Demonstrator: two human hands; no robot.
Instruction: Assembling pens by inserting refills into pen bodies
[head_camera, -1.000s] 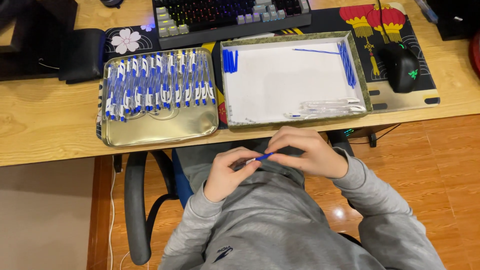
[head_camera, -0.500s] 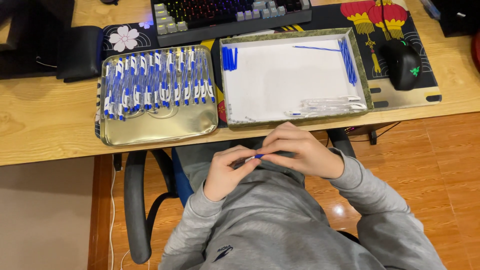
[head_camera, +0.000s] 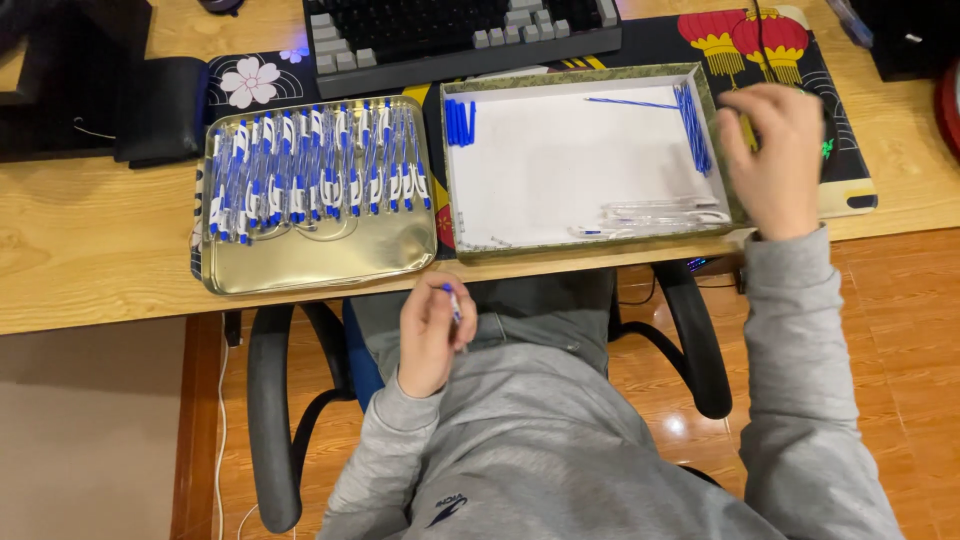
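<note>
Both hands were together over the lap a moment ago, pinching one blue pen between them; now they are well apart. Right hand (head_camera: 775, 155) has gone up to the far right edge of the white-lined box (head_camera: 570, 160) on the desk (head_camera: 90, 260), fingers loosely curled and hanging over the box rim beside a bundle of blue refills (head_camera: 692, 125); whether it has hold of anything cannot be told. Left hand (head_camera: 435, 335) remains low over the lap, closed around the pen (head_camera: 452, 300), whose blue and white tip sticks up past the thumb, just below the desk edge.

Left of the box, touching it or nearly so, lies a gold metal tray (head_camera: 310, 260) carrying a long row of finished blue and white pens (head_camera: 315, 165) across its upper half. Inside the box, clear pen barrels (head_camera: 660, 212) lie along the near wall, and a small cluster of blue caps (head_camera: 460, 120) sits in the far left corner. A dark keyboard (head_camera: 460, 35) stands behind both.
</note>
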